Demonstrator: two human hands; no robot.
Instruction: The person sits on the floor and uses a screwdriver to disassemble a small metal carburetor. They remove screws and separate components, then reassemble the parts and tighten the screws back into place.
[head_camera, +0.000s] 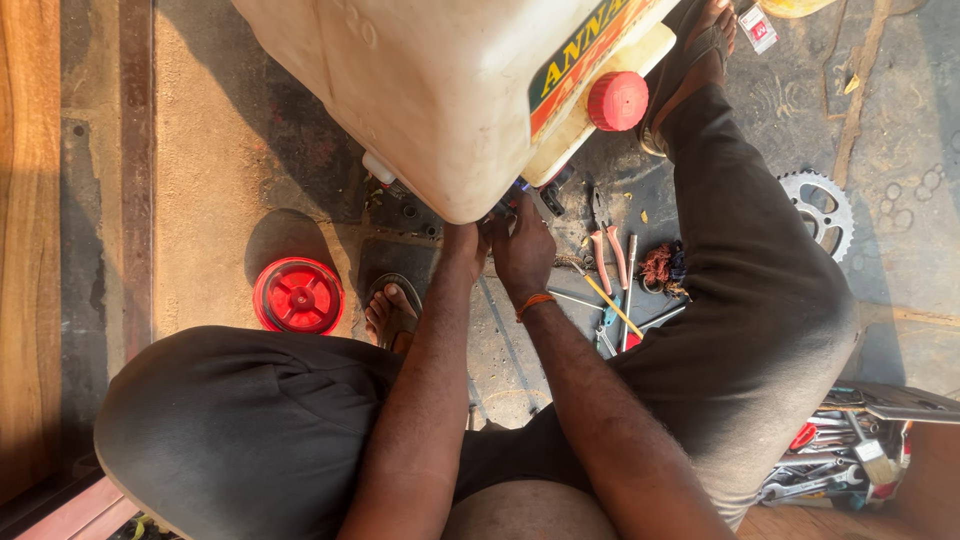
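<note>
Right under the big white plastic tank (440, 90) on the floor, the left hand (463, 243) and right hand (522, 252) touch its hidden lower fittings, grip unclear, with pliers (608, 255) and a red lid (298, 296) nearby.

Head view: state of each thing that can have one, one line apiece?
White tank: tilted, small red cap screwed on.
Large red lid: off, lying on the floor.
Left hand: under the tank's base, fingers hidden.
Right hand: at the tank's base, fingers hidden.
Pliers: lying unused.
Sprocket: loose on floor.
</note>
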